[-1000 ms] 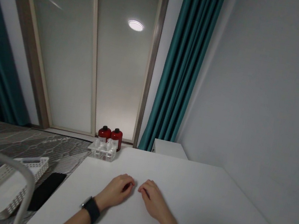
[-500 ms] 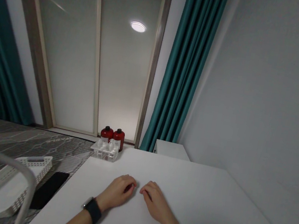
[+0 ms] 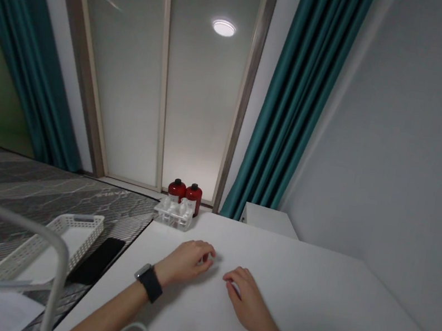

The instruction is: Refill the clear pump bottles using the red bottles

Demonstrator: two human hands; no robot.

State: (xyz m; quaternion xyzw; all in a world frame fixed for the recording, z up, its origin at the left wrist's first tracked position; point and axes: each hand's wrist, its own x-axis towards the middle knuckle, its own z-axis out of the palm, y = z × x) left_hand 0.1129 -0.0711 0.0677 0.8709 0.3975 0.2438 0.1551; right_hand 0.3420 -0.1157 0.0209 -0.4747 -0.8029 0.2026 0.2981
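Both my hands rest on the white table (image 3: 310, 293). My left hand (image 3: 185, 261) lies knuckles up with its fingers curled under, a dark watch (image 3: 149, 282) on the wrist. My right hand (image 3: 246, 302) lies beside it, a short gap apart, fingers bent down onto the tabletop. Nothing shows in either hand. At the table's far left corner stands a clear plastic rack (image 3: 174, 214) of small bottles, with two red bottles (image 3: 184, 193) just behind it.
Left of the table lie a white perforated basket (image 3: 51, 241) and a black flat phone-like object (image 3: 97, 260) on a grey patterned surface. A white metal rail (image 3: 23, 231) crosses the lower left. Teal curtains (image 3: 299, 105), a frosted window and a grey wall stand behind.
The view has swung left and up a little. My left hand has slid forward and away from my right hand, so the gap between them is wider.
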